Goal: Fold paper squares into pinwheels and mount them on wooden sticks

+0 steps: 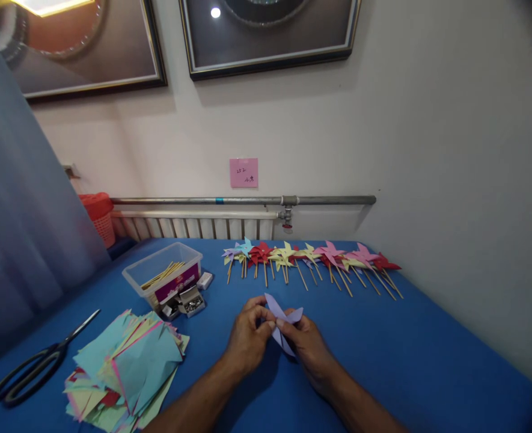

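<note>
A person's left hand (pixel 250 332) and right hand (pixel 308 344) were pinched on a lilac paper pinwheel (pixel 274 305) above the blue table (pixel 383 361). At the pinwheel's ten o'clock, a clear box (pixel 133 273) held wooden sticks (pixel 164 274); toward nine, an open carton (pixel 187 294) held small metal pieces (pixel 194 304).

We log the folded paper (pixel 273 307) as plain pale lilac, the bench (pixel 428 361) as solid blue. Pinwheels (pixel 329 252): pink, red, pale yellow, lilac and light blue, on tan sticks (pixel 302 275). Paper pile (pixel 143 361): mostly light blue and pale yellow, bright pink along some edges, patches of red. Scissors (pixel 62 346): black handles, grey blades. Tub (pixel 145 258): see-through, with a purple label (pixel 184 282) carrying white marks. We note dark handwriting on a pink note (pixel 243 173). Basket (pixel 104 228): coral red, lattice-patterned. Pipe (pixel 180 201): dull grey, one bright blue band. Curtain (pixel 22 198): grey-blue. Wall (pixel 428 150): off-white, unpatterned. Picture frames (pixel 270 65): black, pale inner line.
</note>
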Demonstrator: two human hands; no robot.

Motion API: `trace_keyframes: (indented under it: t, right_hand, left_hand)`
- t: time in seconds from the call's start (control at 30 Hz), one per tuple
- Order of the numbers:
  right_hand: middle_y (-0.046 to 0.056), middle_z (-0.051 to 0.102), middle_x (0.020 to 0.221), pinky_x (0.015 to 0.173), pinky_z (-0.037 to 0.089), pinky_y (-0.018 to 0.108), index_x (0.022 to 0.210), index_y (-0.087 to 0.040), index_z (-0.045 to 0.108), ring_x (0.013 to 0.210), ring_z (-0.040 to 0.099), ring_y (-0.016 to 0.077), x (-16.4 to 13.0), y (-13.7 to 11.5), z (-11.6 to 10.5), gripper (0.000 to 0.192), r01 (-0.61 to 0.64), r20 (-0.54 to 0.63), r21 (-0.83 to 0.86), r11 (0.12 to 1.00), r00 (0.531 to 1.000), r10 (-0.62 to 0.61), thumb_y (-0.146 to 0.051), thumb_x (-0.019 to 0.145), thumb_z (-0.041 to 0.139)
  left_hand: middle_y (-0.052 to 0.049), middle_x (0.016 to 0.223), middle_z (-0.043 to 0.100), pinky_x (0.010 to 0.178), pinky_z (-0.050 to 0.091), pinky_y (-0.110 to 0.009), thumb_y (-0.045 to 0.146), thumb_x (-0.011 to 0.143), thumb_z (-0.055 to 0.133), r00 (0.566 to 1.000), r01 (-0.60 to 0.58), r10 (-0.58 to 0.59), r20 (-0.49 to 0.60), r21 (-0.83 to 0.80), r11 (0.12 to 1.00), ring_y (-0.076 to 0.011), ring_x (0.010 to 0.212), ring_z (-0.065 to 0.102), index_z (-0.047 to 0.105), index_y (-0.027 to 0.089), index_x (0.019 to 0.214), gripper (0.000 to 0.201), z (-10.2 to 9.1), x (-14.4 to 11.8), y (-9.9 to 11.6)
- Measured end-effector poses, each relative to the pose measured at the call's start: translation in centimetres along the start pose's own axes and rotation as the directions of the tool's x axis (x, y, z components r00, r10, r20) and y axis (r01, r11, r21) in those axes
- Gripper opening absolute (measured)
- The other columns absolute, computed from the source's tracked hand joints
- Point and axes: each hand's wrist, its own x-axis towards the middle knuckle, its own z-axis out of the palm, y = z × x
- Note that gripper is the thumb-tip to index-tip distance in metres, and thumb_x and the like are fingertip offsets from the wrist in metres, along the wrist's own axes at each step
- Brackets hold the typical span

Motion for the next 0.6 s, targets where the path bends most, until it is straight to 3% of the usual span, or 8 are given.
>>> trace_keyframes:
  t: [0.17, 0.3, 0.6]
  right_hand:
    - [-0.007, 0.051, 0.059, 0.053, 0.031, 0.024, 0.077, -0.019, 0.057, 0.053, 0.040, 0.0101, 0.16, 0.13, -0.27, 0.047, 0.018, 0.027, -0.065, 0.998, 1.000, -0.016, -0.056, 0.063, 0.084]
    - [-0.005, 0.053, 0.061, 0.054, 0.033, 0.024, 0.078, -0.019, 0.059, 0.055, 0.042, 0.0111, -0.03, 0.03, -0.23, 0.049, 0.030, 0.026, -0.116, 0.993, 0.999, -0.028, -0.060, 0.065, 0.081]
    - [-0.004, 0.054, 0.061, 0.052, 0.034, 0.025, 0.077, -0.020, 0.060, 0.054, 0.044, 0.0125, 0.47, 0.73, -0.30, 0.050, 0.073, -0.050, -0.215, 0.974, 0.995, -0.085, -0.061, 0.059, 0.082]
  left_hand:
    - [-0.006, 0.101, 0.067, 0.087, 0.045, -0.030, 0.015, 0.076, 0.058, 0.999, 0.035, -0.035, -0.016, 0.001, 0.999, -0.0187, 0.094, 0.062, 0.064, 0.018, 0.071, 0.009, 0.21, -0.11, 0.51]
    - [0.000, 0.073, 0.061, 0.067, 0.041, -0.025, 0.018, 0.077, 0.058, 0.991, 0.129, -0.125, -0.047, 0.089, 0.988, -0.0137, 0.069, 0.054, 0.064, 0.018, 0.072, 0.007, 0.19, -0.19, 0.56]
    - [0.003, 0.064, 0.057, 0.057, 0.036, -0.023, 0.019, 0.077, 0.057, 0.984, 0.180, -0.178, -0.025, 0.081, 0.980, -0.0116, 0.058, 0.048, 0.063, 0.017, 0.074, 0.008, 0.19, 0.01, 0.43]
